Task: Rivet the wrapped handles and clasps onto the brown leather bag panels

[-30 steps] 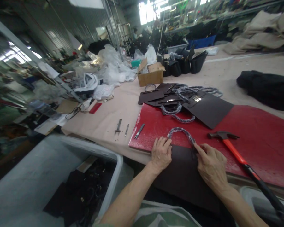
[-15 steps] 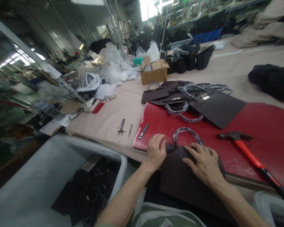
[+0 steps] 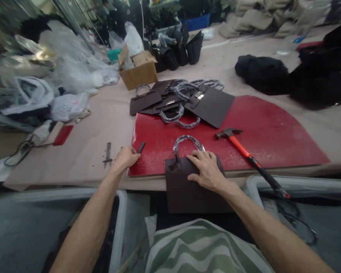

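A dark brown handbag panel (image 3: 187, 193) with a plastic-wrapped handle (image 3: 187, 138) lies over the table's front edge, partly on a red mat (image 3: 261, 121). My right hand (image 3: 206, 168) rests on its upper part, fingers spread and pressing down. At the mat's left edge, my left hand (image 3: 127, 156) has its fingers closed round a small flat metal chisel (image 3: 141, 147), whose one end sticks out past the fingertips. Left of that hand lies a dark T-shaped metal tool (image 3: 108, 153). A claw hammer (image 3: 240, 146) with an orange and black handle lies right of the panel.
Several similar panels with wrapped handles (image 3: 213, 104) are heaped at the mat's back. Behind them stand a cardboard box (image 3: 139, 76) and black bags (image 3: 194, 47). Black cloth (image 3: 261, 72) lies at right. Grey bins (image 3: 122, 212) stand below the table's front edge.
My left hand has left the panel's top corner, moved left and closed on the chisel. My right hand stays on the panel. The view has turned to the right.
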A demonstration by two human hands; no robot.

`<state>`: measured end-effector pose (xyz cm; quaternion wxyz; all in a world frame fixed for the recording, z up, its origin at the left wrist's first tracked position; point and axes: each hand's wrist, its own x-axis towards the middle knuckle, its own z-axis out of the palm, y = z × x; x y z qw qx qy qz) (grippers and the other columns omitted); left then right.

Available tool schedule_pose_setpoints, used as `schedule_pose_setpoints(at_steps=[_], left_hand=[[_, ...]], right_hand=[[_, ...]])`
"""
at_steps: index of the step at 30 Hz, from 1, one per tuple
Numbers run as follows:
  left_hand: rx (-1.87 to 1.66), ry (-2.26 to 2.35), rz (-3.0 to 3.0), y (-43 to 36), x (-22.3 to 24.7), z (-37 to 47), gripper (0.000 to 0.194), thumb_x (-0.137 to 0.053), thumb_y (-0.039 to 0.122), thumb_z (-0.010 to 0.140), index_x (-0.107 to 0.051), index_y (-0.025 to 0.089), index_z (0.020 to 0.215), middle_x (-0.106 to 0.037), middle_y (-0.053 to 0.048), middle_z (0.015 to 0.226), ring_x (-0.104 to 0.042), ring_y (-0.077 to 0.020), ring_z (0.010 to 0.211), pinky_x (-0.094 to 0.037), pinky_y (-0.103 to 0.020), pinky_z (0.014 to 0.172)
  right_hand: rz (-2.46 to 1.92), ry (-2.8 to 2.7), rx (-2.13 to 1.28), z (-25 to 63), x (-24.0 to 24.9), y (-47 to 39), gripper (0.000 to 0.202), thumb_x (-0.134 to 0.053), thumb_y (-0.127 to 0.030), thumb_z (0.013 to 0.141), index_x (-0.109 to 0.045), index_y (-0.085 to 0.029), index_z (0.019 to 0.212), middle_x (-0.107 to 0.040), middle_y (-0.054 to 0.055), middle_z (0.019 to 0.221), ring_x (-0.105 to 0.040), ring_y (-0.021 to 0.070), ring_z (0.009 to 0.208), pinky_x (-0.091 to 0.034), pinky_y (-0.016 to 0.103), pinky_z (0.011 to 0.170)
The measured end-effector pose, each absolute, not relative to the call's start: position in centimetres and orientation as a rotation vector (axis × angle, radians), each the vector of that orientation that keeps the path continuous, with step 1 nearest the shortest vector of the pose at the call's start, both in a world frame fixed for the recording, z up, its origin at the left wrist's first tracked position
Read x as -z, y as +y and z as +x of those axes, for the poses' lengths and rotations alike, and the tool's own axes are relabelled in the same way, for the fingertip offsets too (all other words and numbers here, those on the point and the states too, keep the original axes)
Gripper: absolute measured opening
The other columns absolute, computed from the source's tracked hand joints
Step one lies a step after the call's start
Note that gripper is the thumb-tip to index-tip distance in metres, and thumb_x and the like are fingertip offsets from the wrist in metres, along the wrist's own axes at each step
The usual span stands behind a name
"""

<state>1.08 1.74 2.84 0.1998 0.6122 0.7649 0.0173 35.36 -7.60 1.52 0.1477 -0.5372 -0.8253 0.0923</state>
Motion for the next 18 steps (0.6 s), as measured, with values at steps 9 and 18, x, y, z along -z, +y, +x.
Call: schedule_pose_setpoints(at_steps=[9,18], left_hand=[[-0.996,1.556,0.960,-2.7,-2.3,1.9,0.037,-0.080,0.039,0.063,-0.059,0.013,0.079,-0.067,-0.001,0.070,-0.064,-0.0140,0.057,-0.053,-0.024,0.054],[-1.289,1.060,0.669,-7.8,-2.2,10.7,0.045,-0.090,0.037,0.067,-0.059,0.018,0.095,-0.072,-0.001,0.084,-0.075,-0.0189,0.077,-0.064,-0.034,0.072]], right_hand=[[-1.574,-2.369,-0.301,35.1,-1.9,-7.8,0.075,-0.086,-0.037,0.069,-0.058,-0.016,0.135,-0.053,0.016,0.139,-0.048,0.0329,0.123,-0.035,0.049,0.104],[-1.758,-2.266,-0.130,35.8,-1.6,-8.7,0.081,-0.084,-0.063,0.064,-0.062,-0.030,0.134,-0.045,0.012,0.151,-0.036,0.0413,0.135,-0.024,0.063,0.111]])
